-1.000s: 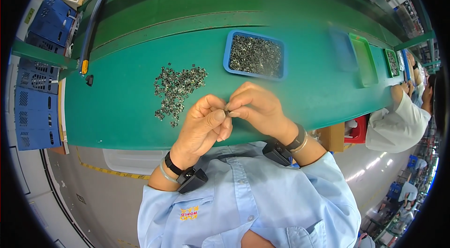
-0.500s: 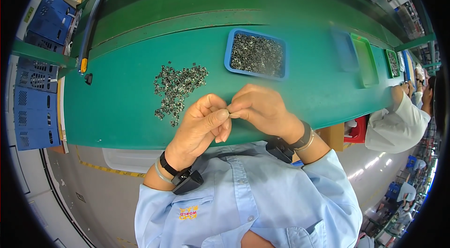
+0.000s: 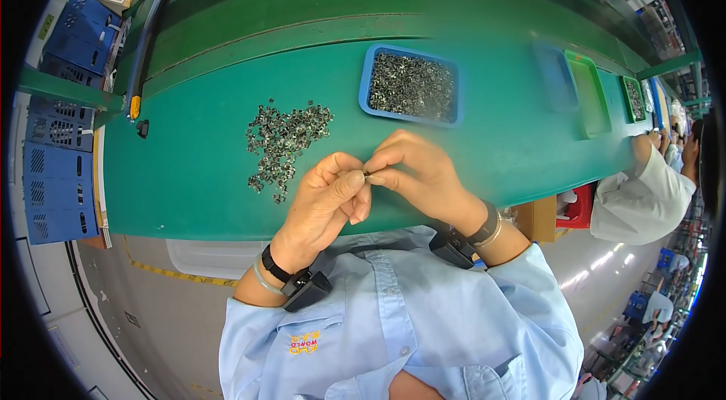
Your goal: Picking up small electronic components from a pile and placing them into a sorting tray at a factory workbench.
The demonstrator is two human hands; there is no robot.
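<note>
Both hands meet at the near side of the green worktop, fingertips together. A tiny dark metal part [image 3: 367,174] shows between them, its shape too small to make out. My left hand [image 3: 325,192] pinches it between thumb and forefinger, the other fingers curled. From the right, the thumb and forefinger of my right hand [image 3: 420,173] close on the same part. Just beyond my left hand lies a loose pile of small black-and-silver metal parts [image 3: 287,135]. A blue tray [image 3: 364,86] filled with similar parts [image 3: 412,86] stands beyond my right hand.
Toward the right of the worktop [image 3: 189,196] are a green tray [image 3: 594,97] and a smaller green tray of parts [image 3: 634,100]. A co-worker in a pale top [image 3: 639,196] sits at the right. Blue perforated bins [image 3: 59,192] stand at the left, beside a green frame bar [image 3: 72,88].
The right hand's fingers have shifted slightly at the pinch, and the dark part now shows between the fingertips. The pile and trays look the same.
</note>
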